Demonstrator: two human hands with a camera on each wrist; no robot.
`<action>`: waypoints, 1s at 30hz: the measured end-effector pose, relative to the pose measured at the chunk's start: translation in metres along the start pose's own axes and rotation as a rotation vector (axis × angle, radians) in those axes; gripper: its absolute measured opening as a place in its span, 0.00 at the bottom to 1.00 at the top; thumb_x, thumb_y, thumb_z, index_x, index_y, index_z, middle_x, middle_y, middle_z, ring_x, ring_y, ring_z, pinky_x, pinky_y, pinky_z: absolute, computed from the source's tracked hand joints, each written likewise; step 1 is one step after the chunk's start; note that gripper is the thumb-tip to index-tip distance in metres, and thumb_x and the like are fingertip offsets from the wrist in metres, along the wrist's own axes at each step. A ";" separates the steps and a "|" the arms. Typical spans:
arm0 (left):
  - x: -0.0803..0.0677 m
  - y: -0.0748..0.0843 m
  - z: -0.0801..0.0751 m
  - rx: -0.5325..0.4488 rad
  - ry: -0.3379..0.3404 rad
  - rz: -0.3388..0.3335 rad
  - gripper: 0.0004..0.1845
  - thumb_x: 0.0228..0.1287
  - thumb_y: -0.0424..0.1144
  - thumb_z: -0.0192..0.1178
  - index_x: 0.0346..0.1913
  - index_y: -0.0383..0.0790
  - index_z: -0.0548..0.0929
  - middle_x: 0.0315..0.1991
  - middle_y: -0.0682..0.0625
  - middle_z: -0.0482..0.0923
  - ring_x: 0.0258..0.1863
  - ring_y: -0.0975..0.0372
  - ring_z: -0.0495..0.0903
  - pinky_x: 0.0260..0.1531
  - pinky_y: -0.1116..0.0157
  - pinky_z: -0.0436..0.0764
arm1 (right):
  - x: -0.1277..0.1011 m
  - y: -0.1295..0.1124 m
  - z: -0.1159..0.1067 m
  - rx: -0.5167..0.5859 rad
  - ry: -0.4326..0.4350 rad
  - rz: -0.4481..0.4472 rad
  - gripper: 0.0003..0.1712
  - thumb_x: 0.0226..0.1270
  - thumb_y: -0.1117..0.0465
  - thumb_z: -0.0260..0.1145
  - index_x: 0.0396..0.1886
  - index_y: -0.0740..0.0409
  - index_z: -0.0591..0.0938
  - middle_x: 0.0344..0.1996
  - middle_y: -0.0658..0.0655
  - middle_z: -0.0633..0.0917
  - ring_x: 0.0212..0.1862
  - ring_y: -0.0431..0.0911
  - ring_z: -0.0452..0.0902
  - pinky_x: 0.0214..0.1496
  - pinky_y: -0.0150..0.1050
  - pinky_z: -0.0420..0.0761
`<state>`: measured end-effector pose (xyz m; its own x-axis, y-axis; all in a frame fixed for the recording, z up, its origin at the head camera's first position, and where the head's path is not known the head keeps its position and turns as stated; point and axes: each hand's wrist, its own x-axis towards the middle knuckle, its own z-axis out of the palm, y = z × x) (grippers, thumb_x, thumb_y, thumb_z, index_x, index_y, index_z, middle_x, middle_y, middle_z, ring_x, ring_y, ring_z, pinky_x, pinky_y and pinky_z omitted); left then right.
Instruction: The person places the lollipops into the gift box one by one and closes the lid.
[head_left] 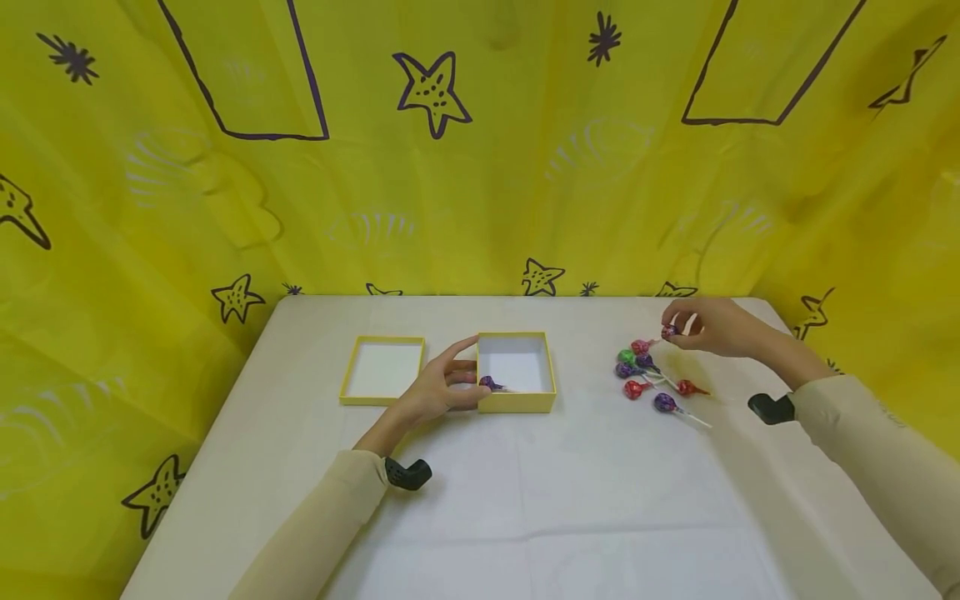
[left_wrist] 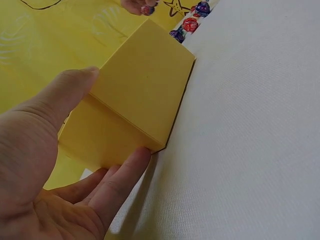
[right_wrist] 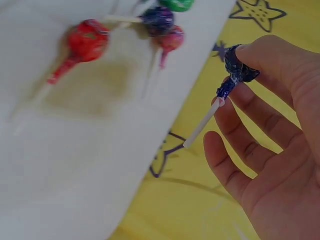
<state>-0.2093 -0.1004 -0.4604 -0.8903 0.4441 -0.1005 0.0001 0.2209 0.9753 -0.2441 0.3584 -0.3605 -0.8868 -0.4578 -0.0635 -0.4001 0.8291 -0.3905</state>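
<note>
Pinching by thumb and fingertips, the right hand holds a lollipop at the right of the head view, above the table. Its round head sits between the thumb and the fingertips, wrapped in shiny dark purple-blue foil that twists into a narrow neck; a short white stick juts from it toward the lower left of the right wrist view, clear of the palm. Lower fingers there are loosely spread.

Just below and left of this grip in the head view lie more wrapped lollipops: a green one, a pink one, two red ones and several purple ones, most bunched together.

Near the centre of the head view, the left hand grips the left side of an open yellow box, thumb and fingers against its walls. Another purple lollipop lies inside, by the near left corner. Left of that hand rests a shallow yellow-rimmed lid, white inside.
</note>
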 end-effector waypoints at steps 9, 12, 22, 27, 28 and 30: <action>0.000 0.002 0.001 -0.018 0.003 -0.009 0.48 0.64 0.35 0.73 0.81 0.58 0.58 0.71 0.34 0.67 0.63 0.48 0.76 0.59 0.55 0.81 | 0.015 -0.030 -0.027 -0.026 0.060 -0.099 0.13 0.66 0.66 0.74 0.48 0.57 0.84 0.37 0.51 0.87 0.38 0.47 0.82 0.37 0.33 0.82; 0.000 0.001 0.001 -0.029 -0.002 -0.007 0.48 0.64 0.35 0.73 0.81 0.58 0.58 0.71 0.34 0.67 0.63 0.47 0.76 0.57 0.56 0.82 | 0.021 -0.041 -0.031 -0.035 0.074 -0.112 0.12 0.66 0.65 0.73 0.48 0.56 0.84 0.37 0.51 0.87 0.38 0.46 0.82 0.38 0.34 0.83; 0.001 0.000 0.001 -0.022 0.000 -0.006 0.48 0.64 0.36 0.73 0.82 0.58 0.58 0.71 0.34 0.68 0.63 0.48 0.77 0.57 0.56 0.82 | 0.046 -0.077 -0.031 0.002 0.070 -0.153 0.13 0.68 0.63 0.73 0.50 0.56 0.84 0.39 0.52 0.88 0.39 0.47 0.83 0.37 0.36 0.83; 0.001 0.000 0.001 -0.013 0.002 -0.007 0.48 0.64 0.37 0.73 0.82 0.58 0.58 0.71 0.34 0.68 0.63 0.48 0.77 0.57 0.56 0.83 | 0.062 -0.095 -0.024 0.031 0.076 -0.180 0.14 0.67 0.64 0.73 0.51 0.57 0.84 0.40 0.53 0.88 0.40 0.48 0.83 0.41 0.41 0.84; 0.001 -0.001 0.001 -0.013 0.003 -0.007 0.48 0.64 0.37 0.73 0.81 0.59 0.58 0.71 0.34 0.68 0.63 0.48 0.77 0.57 0.56 0.83 | 0.065 -0.099 -0.022 0.041 0.075 -0.189 0.13 0.67 0.64 0.73 0.51 0.57 0.84 0.40 0.53 0.88 0.40 0.48 0.83 0.42 0.42 0.85; 0.001 -0.001 0.000 -0.015 0.004 -0.002 0.48 0.64 0.36 0.73 0.81 0.58 0.58 0.71 0.34 0.68 0.63 0.48 0.77 0.56 0.56 0.83 | 0.073 -0.106 -0.017 0.064 0.074 -0.210 0.12 0.67 0.64 0.73 0.50 0.57 0.85 0.40 0.52 0.88 0.40 0.48 0.83 0.43 0.43 0.85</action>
<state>-0.2102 -0.0999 -0.4618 -0.8919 0.4405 -0.1019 -0.0086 0.2087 0.9779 -0.2702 0.2425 -0.3086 -0.8008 -0.5918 0.0920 -0.5646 0.6946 -0.4459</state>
